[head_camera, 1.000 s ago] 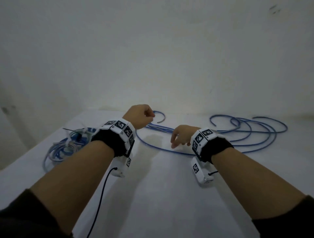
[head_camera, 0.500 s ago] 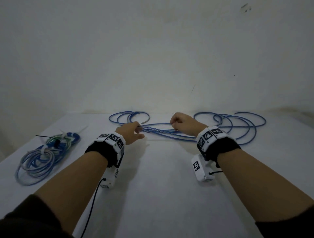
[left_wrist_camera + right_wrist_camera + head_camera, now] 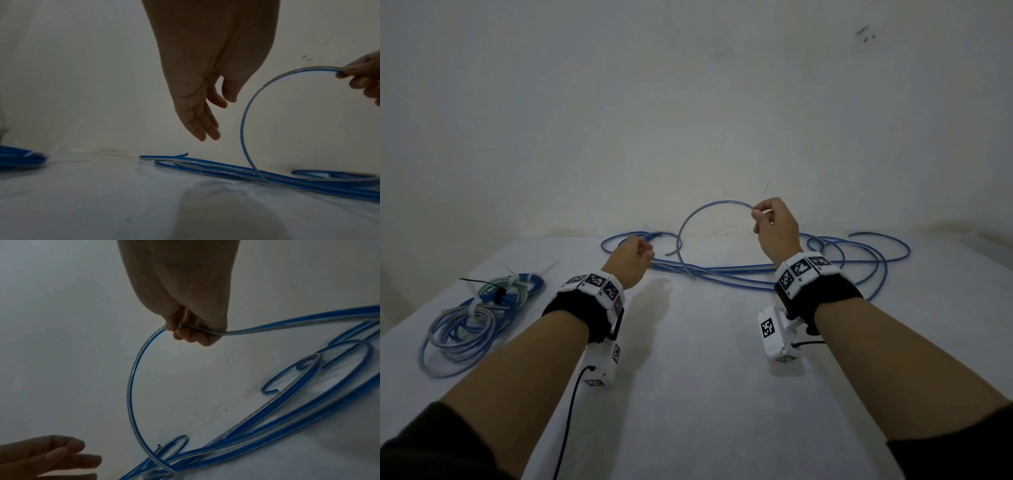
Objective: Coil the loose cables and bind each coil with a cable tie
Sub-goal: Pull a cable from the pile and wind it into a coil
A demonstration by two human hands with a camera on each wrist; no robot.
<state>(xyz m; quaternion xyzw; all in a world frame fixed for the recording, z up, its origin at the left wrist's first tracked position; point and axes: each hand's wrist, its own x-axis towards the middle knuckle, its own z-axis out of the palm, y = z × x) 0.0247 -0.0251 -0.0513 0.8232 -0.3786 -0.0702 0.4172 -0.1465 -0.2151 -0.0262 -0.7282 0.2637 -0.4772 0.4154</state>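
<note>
A long loose blue cable sprawls in loops across the far part of the white table. My right hand is raised above it and pinches the cable, lifting an arc off the table; the right wrist view shows the fingers curled round the cable. My left hand hovers above the strands at the left with straight, relaxed fingers and holds nothing. The lifted arc stands just to its right.
Two coils of blue and greenish cable bound with white ties lie at the table's left edge, with a black tie on them. A pale wall stands right behind the table.
My right hand took hold of the cable and raised a loop of it off the table. My left hand let go of the strands and opened.
</note>
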